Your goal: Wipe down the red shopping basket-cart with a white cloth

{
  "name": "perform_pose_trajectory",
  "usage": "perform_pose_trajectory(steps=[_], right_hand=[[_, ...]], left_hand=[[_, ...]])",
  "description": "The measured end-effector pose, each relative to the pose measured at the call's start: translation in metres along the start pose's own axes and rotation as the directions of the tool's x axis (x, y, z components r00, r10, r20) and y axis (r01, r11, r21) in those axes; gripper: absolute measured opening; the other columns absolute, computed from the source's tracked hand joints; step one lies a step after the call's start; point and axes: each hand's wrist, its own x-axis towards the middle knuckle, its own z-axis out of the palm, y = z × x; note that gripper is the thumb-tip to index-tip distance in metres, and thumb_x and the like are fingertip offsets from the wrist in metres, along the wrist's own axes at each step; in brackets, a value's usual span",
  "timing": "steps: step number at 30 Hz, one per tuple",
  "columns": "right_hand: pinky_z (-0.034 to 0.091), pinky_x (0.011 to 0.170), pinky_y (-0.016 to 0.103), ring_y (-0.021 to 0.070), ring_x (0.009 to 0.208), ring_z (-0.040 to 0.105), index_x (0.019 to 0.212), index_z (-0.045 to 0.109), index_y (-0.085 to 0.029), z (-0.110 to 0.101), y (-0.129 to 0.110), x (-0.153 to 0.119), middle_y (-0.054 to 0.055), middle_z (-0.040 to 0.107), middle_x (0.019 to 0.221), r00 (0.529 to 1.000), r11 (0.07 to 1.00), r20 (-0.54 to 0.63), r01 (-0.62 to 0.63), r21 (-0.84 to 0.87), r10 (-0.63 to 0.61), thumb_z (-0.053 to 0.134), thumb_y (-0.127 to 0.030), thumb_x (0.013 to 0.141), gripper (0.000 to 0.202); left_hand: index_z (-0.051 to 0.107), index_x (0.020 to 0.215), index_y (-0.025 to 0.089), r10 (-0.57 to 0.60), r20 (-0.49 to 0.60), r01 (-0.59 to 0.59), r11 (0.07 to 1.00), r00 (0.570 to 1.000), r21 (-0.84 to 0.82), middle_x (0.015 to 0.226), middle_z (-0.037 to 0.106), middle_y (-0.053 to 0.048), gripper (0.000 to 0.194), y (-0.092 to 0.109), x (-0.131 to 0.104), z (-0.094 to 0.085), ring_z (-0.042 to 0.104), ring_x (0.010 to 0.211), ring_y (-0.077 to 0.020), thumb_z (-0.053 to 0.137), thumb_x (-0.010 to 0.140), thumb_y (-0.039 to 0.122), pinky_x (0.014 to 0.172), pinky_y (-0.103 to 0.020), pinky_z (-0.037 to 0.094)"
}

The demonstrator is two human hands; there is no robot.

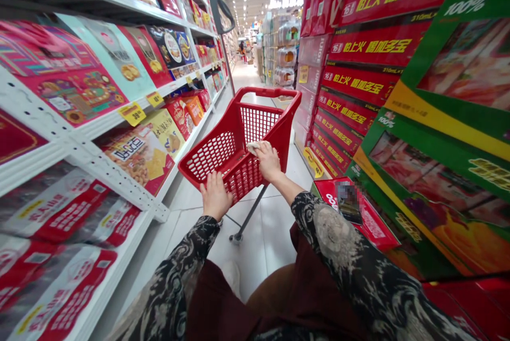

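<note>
A red plastic shopping cart (pixel 243 181) with perforated basket walls stands turned at an angle in front of me. My left hand (pixel 216 196) rests on the basket's near rim, fingers laid over the edge. In my right hand (pixel 268 160) is a small pale cloth (pixel 253 147), pinched at the fingertips against the basket's side wall. The basket holds nothing that I can see. Below it, a grey metal leg runs down to a caster wheel (pixel 236 238) on the tiled floor.
White shelves (pixel 159 208) with boxed and bagged goods line the left. Stacked red drink cartons (pixel 354 86) and green gift boxes (pixel 446 139) rise close on the right. A red box (pixel 370 219) juts out near my right forearm. The aisle floor (pixel 247 73) stretches ahead.
</note>
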Motion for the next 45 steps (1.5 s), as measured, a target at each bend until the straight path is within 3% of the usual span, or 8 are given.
perform_pose_trajectory(steps=[5,9,14,21,28,35,42,45], right_hand=[[0.026,0.108,0.044,0.0211,0.134,0.028,0.128,0.052,-0.021,0.004,-0.016,-0.007,0.007,0.044,0.140,0.987,0.984,0.004,0.157,0.086,-0.158,0.037,-0.006,0.087,0.046],[0.028,0.107,0.042,0.0217,0.134,0.028,0.130,0.050,-0.020,0.005,-0.018,-0.012,0.008,0.045,0.140,0.977,0.976,0.034,0.206,0.077,-0.209,0.036,-0.004,0.086,0.049],[0.032,0.103,0.043,0.0241,0.132,0.029,0.128,0.052,-0.018,-0.004,-0.006,-0.014,0.010,0.044,0.140,0.991,0.992,0.049,0.123,-0.007,-0.122,0.038,-0.005,0.085,0.047],[0.023,0.109,0.041,0.0213,0.126,0.036,0.119,0.060,-0.019,0.001,-0.027,-0.031,0.009,0.054,0.129,0.942,0.946,0.096,0.319,0.052,-0.323,0.041,-0.008,0.087,0.039],[0.033,0.100,0.041,0.0237,0.129,0.034,0.119,0.059,-0.017,-0.007,-0.013,-0.041,0.010,0.047,0.137,0.982,0.985,0.080,0.173,0.002,-0.173,0.041,-0.008,0.087,0.038],[0.023,0.107,0.045,0.0239,0.130,0.036,0.125,0.054,-0.022,0.004,-0.051,-0.063,0.008,0.051,0.134,0.983,0.987,0.090,0.163,-0.008,-0.162,0.041,-0.009,0.087,0.043],[0.026,0.106,0.046,0.0243,0.129,0.038,0.127,0.052,-0.018,-0.001,-0.031,-0.062,0.012,0.051,0.134,0.990,0.995,0.100,0.099,-0.033,-0.095,0.036,-0.007,0.088,0.044],[0.026,0.108,0.041,0.0224,0.127,0.041,0.128,0.051,-0.017,0.004,-0.038,-0.062,0.012,0.053,0.132,0.994,0.997,0.069,0.083,0.001,-0.083,0.039,-0.008,0.087,0.044]], left_hand=[[0.032,0.136,0.000,0.059,0.048,-0.056,0.997,0.997,-0.047,0.143,0.039,-0.021,0.072,0.013,0.002,0.001,0.031,0.135,-0.0300,0.051,0.070,0.023,0.110,-0.048,0.027],[0.028,0.139,0.003,0.159,0.120,-0.145,0.983,0.980,-0.113,0.148,0.032,-0.018,0.074,0.023,0.000,-0.001,0.024,0.139,-0.0270,0.051,0.071,0.023,0.113,-0.046,0.022],[0.028,0.140,0.006,0.042,0.106,-0.035,0.997,0.993,-0.069,0.151,0.024,-0.018,0.070,0.014,-0.012,-0.002,0.016,0.141,-0.0286,0.048,0.073,0.020,0.113,-0.052,0.018],[0.026,0.141,0.005,0.132,0.235,-0.113,0.989,0.963,-0.090,0.152,0.021,-0.017,0.075,0.021,-0.013,-0.005,0.014,0.142,-0.0284,0.050,0.072,0.022,0.113,-0.047,0.019],[0.025,0.142,0.010,0.041,0.216,-0.029,0.998,0.976,-0.057,0.154,0.018,-0.014,0.074,0.011,-0.014,-0.008,0.013,0.142,-0.0290,0.047,0.072,0.018,0.111,-0.054,0.019],[0.024,0.143,0.013,0.075,0.265,-0.057,0.996,0.961,-0.074,0.154,0.017,-0.012,0.075,0.017,-0.012,-0.007,0.012,0.142,-0.0298,0.047,0.072,0.020,0.110,-0.055,0.021],[0.023,0.144,0.017,0.129,0.297,-0.116,0.991,0.946,-0.062,0.155,0.015,-0.009,0.078,0.016,-0.013,-0.010,0.011,0.142,-0.0279,0.048,0.070,0.016,0.110,-0.058,0.018],[0.021,0.144,0.017,0.133,0.323,-0.112,0.990,0.937,-0.081,0.156,0.011,-0.010,0.081,0.021,-0.014,-0.010,0.008,0.143,-0.0284,0.050,0.069,0.016,0.110,-0.057,0.019]])
